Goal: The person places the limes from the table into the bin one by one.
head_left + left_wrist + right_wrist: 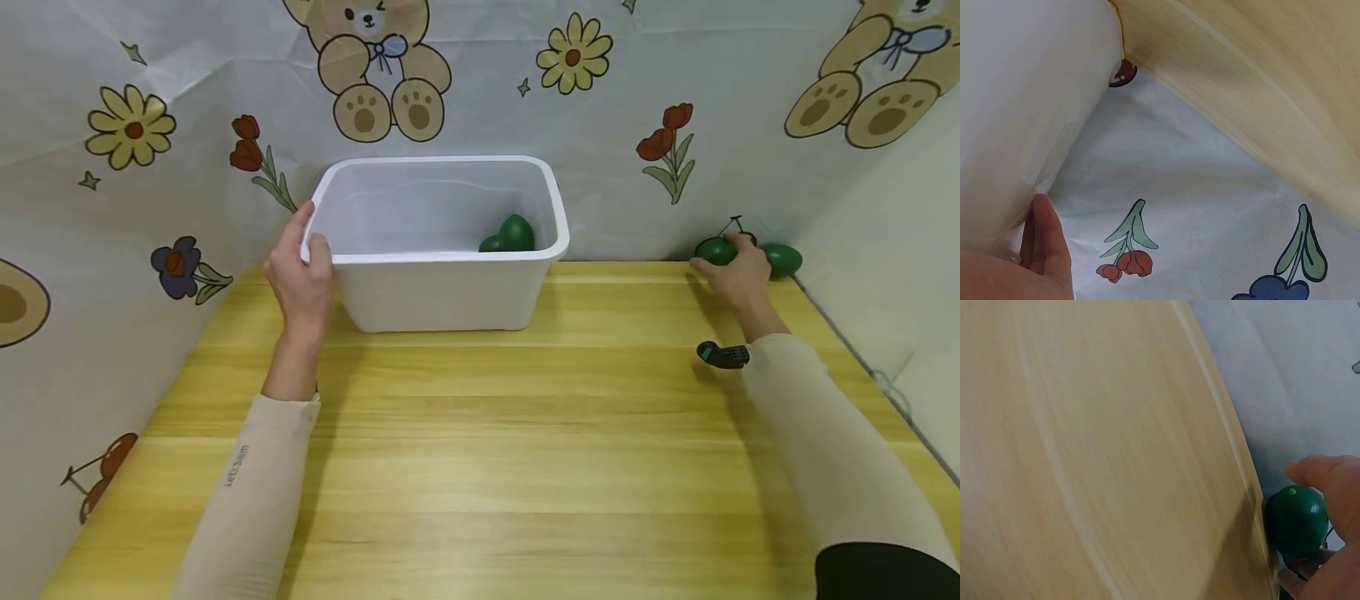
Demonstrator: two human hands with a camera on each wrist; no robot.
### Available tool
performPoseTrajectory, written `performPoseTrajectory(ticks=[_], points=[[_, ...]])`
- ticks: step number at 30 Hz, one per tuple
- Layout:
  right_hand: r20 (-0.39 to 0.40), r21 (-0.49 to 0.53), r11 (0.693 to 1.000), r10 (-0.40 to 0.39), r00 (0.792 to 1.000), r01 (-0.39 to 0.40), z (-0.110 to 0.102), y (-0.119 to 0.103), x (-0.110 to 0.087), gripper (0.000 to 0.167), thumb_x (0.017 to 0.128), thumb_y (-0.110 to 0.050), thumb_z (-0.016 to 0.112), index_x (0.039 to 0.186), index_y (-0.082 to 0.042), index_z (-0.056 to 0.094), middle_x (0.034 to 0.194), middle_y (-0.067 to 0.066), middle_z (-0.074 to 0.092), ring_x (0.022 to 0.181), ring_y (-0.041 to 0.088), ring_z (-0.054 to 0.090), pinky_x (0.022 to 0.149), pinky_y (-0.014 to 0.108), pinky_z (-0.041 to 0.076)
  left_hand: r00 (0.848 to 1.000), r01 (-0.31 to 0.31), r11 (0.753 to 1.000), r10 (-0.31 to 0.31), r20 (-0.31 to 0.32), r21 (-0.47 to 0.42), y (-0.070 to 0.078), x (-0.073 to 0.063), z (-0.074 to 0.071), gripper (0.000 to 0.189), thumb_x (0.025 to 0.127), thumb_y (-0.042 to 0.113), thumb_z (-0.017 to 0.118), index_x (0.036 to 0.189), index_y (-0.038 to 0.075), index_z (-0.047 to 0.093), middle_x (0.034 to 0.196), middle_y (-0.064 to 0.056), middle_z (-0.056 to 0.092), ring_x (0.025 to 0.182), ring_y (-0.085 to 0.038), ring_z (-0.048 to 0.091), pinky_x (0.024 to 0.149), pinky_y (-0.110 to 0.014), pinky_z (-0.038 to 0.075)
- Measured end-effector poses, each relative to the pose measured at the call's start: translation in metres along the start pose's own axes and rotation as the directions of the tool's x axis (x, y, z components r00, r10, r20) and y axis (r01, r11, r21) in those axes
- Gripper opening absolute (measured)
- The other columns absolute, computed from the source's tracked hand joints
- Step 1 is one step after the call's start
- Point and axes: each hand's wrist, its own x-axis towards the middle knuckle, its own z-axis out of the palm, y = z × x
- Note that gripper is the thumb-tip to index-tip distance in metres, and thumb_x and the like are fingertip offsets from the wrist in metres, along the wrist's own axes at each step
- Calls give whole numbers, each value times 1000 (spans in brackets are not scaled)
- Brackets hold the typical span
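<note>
At the left corner of a white plastic bin [442, 292], my left hand [300, 275] grips the rim. In the left wrist view, the fingers [1050, 240] lie along the bin's outer wall. Inside the bin are two green lime-like fruits [516, 232], partly hidden by the front rim. Far right, at the table's back edge, my right hand [738, 271] holds a green lime [1299, 522] between thumb and fingers; the lime stays low against the table edge. Another green fruit [782, 260] lies just right of that hand.
The wooden table [525, 433] meets a white printed sheet [480, 100] with bears and flowers behind and at the left. A pale wall [900, 267] bounds the right side. A black strap end [723, 355] sticks out from the right wrist.
</note>
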Motion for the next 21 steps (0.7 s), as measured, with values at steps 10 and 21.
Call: performPoseTrajectory(ticks=[10,21], points=[[41,17,1000,-15,999,15,-3,4,4,69,99,-22,69,155,-1,34,160,38,30,146,62,22,117,76,29,1000,-12,1000,12,-6,9,0,0,3,52,98,28,45,144,15,66,144,0,67,133,-13,64,112,-39,53],[3,50,997,-55,998,55,0,-1,-7,66,97,-25,69,150,1,41,157,35,37,142,60,24,111,75,31,1000,3,1000,-3,0,1,0,0,2,52,99,27,45,144,15,66,144,1,67,133,-13,64,111,-39,53]])
